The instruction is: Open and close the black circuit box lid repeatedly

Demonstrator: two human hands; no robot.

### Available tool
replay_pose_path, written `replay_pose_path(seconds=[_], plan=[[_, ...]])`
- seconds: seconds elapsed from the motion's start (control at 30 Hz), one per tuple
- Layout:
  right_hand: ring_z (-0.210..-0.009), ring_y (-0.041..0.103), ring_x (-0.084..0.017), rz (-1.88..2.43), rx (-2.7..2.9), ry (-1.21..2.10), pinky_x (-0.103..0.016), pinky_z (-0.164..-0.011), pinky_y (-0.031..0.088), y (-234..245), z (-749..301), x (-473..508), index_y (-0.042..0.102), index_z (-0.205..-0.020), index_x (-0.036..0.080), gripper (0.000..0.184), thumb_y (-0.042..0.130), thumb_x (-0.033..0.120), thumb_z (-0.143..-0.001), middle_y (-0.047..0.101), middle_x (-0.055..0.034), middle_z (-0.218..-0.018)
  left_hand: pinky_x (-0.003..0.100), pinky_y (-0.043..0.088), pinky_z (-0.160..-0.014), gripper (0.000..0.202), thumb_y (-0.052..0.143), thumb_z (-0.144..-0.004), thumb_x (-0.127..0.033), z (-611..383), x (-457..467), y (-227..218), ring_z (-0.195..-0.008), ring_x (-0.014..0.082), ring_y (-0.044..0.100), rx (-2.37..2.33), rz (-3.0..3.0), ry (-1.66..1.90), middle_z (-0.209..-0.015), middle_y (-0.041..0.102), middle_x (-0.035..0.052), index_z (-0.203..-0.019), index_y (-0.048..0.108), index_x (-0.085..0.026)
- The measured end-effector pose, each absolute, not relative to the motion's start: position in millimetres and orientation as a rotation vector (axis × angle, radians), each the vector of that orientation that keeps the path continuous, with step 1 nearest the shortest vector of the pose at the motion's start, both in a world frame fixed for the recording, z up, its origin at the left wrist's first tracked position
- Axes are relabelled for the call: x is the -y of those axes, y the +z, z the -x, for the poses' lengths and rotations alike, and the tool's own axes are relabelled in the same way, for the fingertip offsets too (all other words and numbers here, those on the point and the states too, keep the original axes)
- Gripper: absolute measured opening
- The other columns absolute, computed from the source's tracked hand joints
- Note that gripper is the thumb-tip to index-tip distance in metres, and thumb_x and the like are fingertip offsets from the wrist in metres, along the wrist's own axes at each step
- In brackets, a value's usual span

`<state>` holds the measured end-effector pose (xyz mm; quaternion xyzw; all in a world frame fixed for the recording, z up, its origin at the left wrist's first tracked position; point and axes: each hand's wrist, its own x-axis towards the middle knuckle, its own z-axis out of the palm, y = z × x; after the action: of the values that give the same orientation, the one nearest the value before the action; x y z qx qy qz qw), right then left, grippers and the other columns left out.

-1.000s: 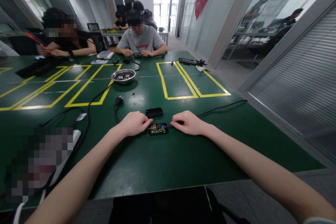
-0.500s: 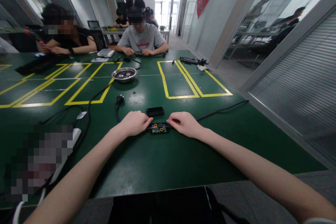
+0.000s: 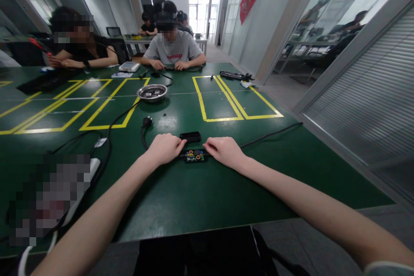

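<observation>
A small black plastic case (image 3: pixel 195 160) lies on the green table with its upper side off, showing a circuit board (image 3: pixel 194 155) with copper ring coils. My left hand (image 3: pixel 165 148) is closed at the case's left end, its curled fingers over the black cable there, thumb tip near the corner. At the right end my right hand (image 3: pixel 224 152) is closed over the other black cable (image 3: pixel 271 136), thumb and forefinger together just above the case's edge. Both grips are partly hidden by the hands. A black case cover (image 3: pixel 190 136), hollow side up, lies just behind the case.
A black plug (image 3: pixel 147 122) lies behind my left hand. Farther back stands a steel bowl (image 3: pixel 152 93) holding metal parts. A white power strip (image 3: pixel 80 189) is at the left. Yellow tape (image 3: pixel 223 118) marks the table (image 3: pixel 181 207). Two people sit across it; a folded black tripod (image 3: pixel 234 76) lies far right.
My right thumb and forefinger have shifted slightly up and away from the case's corner. The left hand has barely moved, and the case stays in place. The view has shifted slightly.
</observation>
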<state>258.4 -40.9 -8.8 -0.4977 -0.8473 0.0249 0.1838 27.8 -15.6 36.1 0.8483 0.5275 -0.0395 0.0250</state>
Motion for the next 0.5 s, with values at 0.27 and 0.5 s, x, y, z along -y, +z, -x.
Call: replay_pose_path(seconds=[0.27, 0.5], plan=[[-0.067, 0.06, -0.017, 1.348, 2.319, 0.096, -0.028, -0.062, 0.033, -9, -262, 39, 0.06, -0.075, 0.02, 0.023, 0.056, 0.024, -0.098, 0.066, -0.0036, -0.072, 0.034, 0.05, -0.081, 0.037, 0.04, -0.103, -0.04, -17, 6, 26, -0.102, 0.0265, 0.068, -1.582, -2.491, 0.247, -0.119, 0.071, 0.0119, -0.119, 0.066, -0.018], [-0.073, 0.058, -0.016, 1.252, 2.064, 0.255, -0.029, -0.071, 0.046, -12, -270, 31, 0.068, -0.097, 0.019, 0.009, 0.063, 0.022, -0.091, 0.067, -0.0038, -0.086, 0.031, 0.052, -0.072, 0.023, 0.061, -0.089, -0.036, -9, -5, 9, -0.077, 0.019, 0.065, -1.251, -2.187, 0.663, -0.087, 0.073, 0.0049, -0.1, 0.068, -0.017]])
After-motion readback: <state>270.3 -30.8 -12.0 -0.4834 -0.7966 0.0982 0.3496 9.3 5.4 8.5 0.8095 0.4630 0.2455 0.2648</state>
